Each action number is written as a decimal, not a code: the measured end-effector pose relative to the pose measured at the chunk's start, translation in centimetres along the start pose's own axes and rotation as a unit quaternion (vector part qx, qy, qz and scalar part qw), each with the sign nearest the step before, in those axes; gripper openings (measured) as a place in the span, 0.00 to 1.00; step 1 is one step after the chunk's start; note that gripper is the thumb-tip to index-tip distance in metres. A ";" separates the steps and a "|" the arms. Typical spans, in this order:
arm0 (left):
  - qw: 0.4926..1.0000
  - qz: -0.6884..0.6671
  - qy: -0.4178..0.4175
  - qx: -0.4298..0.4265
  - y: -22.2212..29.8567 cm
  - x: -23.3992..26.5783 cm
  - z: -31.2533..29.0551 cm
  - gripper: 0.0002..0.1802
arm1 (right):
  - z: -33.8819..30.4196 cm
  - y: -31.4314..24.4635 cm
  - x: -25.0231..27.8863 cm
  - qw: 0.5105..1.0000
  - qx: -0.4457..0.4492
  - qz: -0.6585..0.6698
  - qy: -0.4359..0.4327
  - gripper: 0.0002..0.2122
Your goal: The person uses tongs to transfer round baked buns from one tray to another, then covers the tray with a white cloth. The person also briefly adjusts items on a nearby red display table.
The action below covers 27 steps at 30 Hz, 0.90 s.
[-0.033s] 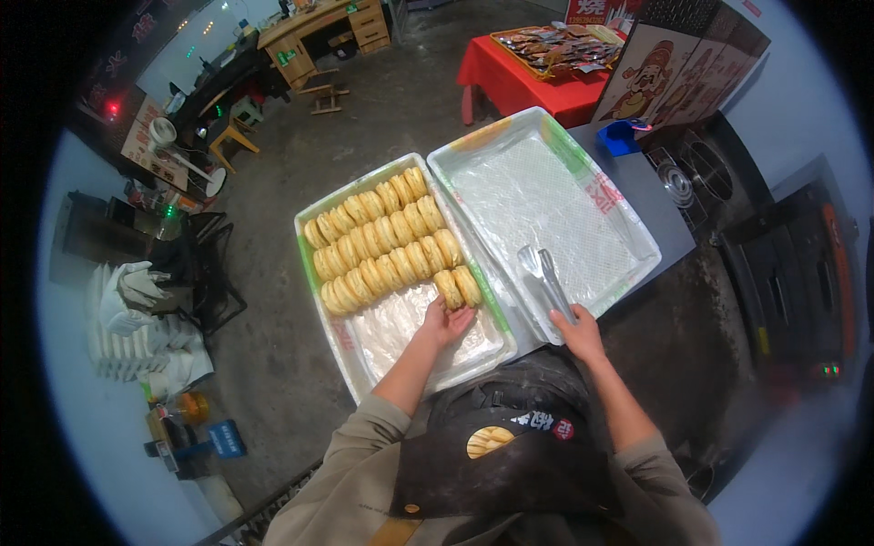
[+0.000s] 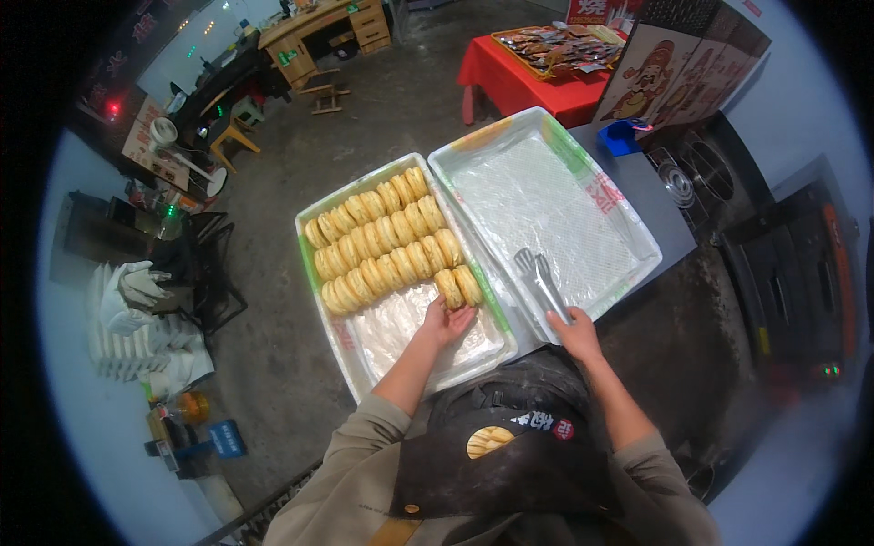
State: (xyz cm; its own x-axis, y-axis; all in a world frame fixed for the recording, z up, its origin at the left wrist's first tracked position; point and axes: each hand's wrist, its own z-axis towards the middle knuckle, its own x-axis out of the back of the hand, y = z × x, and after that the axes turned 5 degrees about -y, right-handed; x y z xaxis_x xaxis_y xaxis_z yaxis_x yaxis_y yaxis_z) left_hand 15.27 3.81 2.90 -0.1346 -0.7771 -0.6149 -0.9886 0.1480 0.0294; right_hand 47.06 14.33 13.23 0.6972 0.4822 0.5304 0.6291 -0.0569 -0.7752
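Note:
My left hand (image 2: 449, 325) reaches into the left tray (image 2: 497, 338), palm partly up and fingers stretched. Its fingertips touch or nearly touch the near side of two round pale-yellow filled flatbreads (image 2: 458, 286) standing on edge. Behind them, three rows of similar flatbreads (image 2: 382, 238) stand packed on edge over a clear plastic lining. My right hand (image 2: 578, 335) is closed round the handle of metal tongs (image 2: 544, 284). The tongs' slotted and rounded ends are apart, with nothing between them, over the near left edge of the plastic-lined right tray (image 2: 564, 200).
Both white trays rest on a grey table (image 2: 667, 205) against my front. A blue scoop-like container (image 2: 621, 138) sits at its far right. Beyond is a red-covered table (image 2: 492, 82) with a tray of packets (image 2: 560, 50). A dark appliance (image 2: 783, 282) stands at right, stacked white containers (image 2: 137, 318) at left.
The tongs have turned slightly, so their ends show at another angle. My right hand has shifted a little to the left. My left hand and the flatbreads stay in place.

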 end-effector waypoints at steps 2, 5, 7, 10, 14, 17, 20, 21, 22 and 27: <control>0.999 -0.037 0.001 0.003 0.2 0.2 -0.1 0.30 | 0.1 0.4 -2.3 0.996 -0.072 0.006 -0.054 0.26; 0.994 -0.106 -0.028 -0.008 0.1 0.6 -0.1 0.30 | -0.6 -0.6 -4.7 0.992 -0.077 0.086 -0.058 0.24; 0.991 -0.125 -0.039 -0.017 -0.1 0.6 0.0 0.30 | -0.9 -1.8 -5.7 0.977 -0.117 0.161 -0.076 0.23; 0.994 -0.111 -0.012 -0.024 -0.8 0.1 0.3 0.31 | -1.5 -3.0 -6.0 0.960 -0.141 0.224 -0.091 0.21; 0.994 -0.101 0.027 -0.034 -1.5 -0.9 -0.1 0.32 | -1.5 -2.8 -5.7 0.961 -0.124 0.211 -0.126 0.21; 0.995 -0.095 0.007 -0.025 -1.5 -1.4 -0.8 0.36 | -1.5 -2.5 -6.1 0.975 -0.075 0.175 -0.112 0.22; 0.997 -0.073 0.017 -0.029 -1.4 -2.1 -1.2 0.40 | -1.6 -2.5 -6.3 0.986 -0.008 0.140 -0.090 0.22; 0.997 -0.068 0.033 -0.025 -1.3 -2.2 -1.3 0.42 | -1.7 -2.5 -6.2 0.986 -0.021 0.131 -0.098 0.22; 0.997 -0.061 0.030 -0.028 -1.3 -2.3 -1.4 0.43 | -1.7 -2.4 -6.0 0.986 -0.014 0.136 -0.095 0.23; 0.994 -0.087 0.063 -0.016 -1.4 -1.6 -1.5 0.47 | -1.6 -1.5 -5.9 0.979 -0.072 0.150 -0.116 0.24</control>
State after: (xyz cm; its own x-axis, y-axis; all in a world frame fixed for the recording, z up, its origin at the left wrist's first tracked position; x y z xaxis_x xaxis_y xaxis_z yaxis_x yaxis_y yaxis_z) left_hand 16.75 3.96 5.02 0.0323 -0.8599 -0.5094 -0.9990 -0.0123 -0.0426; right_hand 42.59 10.23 11.79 0.7724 0.6088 0.1812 0.4613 -0.3416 -0.8188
